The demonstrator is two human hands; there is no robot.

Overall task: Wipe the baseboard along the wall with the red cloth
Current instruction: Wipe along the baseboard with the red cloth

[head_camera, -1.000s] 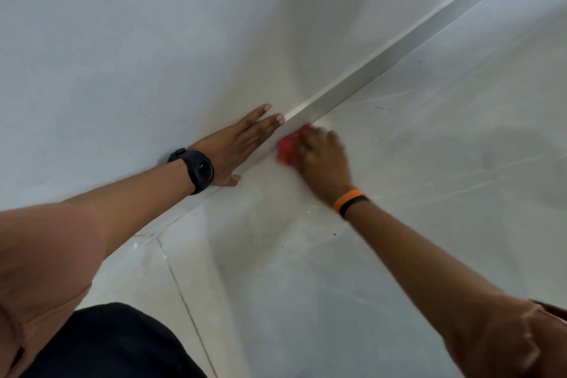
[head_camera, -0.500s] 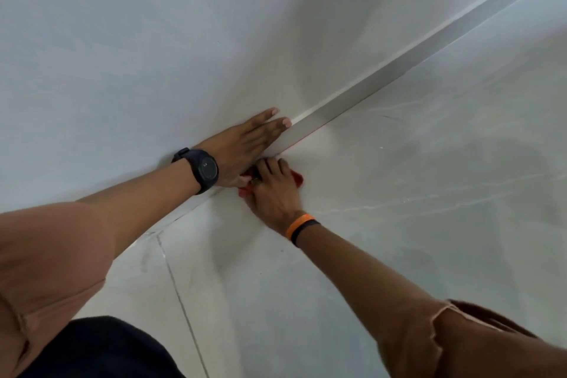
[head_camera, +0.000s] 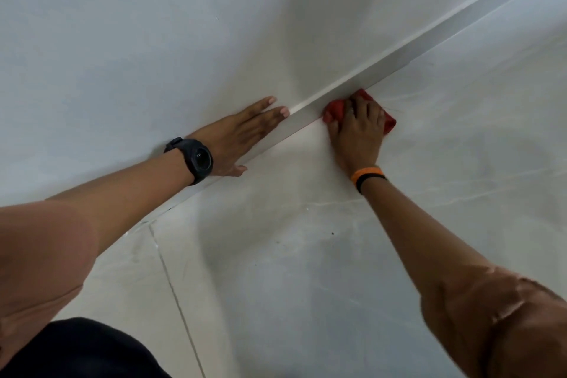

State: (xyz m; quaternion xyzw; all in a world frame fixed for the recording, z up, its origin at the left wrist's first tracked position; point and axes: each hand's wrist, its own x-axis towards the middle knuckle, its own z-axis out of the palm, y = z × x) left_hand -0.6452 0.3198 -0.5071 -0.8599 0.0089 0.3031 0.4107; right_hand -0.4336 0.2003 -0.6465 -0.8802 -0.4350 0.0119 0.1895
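A white baseboard (head_camera: 429, 40) runs diagonally from the upper right down to the lower left, where the wall meets the floor. My right hand (head_camera: 357, 132) presses a crumpled red cloth (head_camera: 389, 122) against the baseboard's foot; the cloth shows on both sides of the fingers. My left hand (head_camera: 242, 135) lies flat on the white wall (head_camera: 153, 40) just above the baseboard, fingers straight and holding nothing. A black watch (head_camera: 198, 159) sits on the left wrist, and an orange and black band (head_camera: 368, 176) on the right wrist.
Pale marbled floor tiles (head_camera: 306, 255) fill the lower right, with a grout line (head_camera: 178, 294) running toward me. My dark-clothed knee (head_camera: 79, 350) is at the bottom left.
My right hand slid the cloth leftward along the baseboard to beside my left hand, then back to the right. My left hand stayed on the wall.
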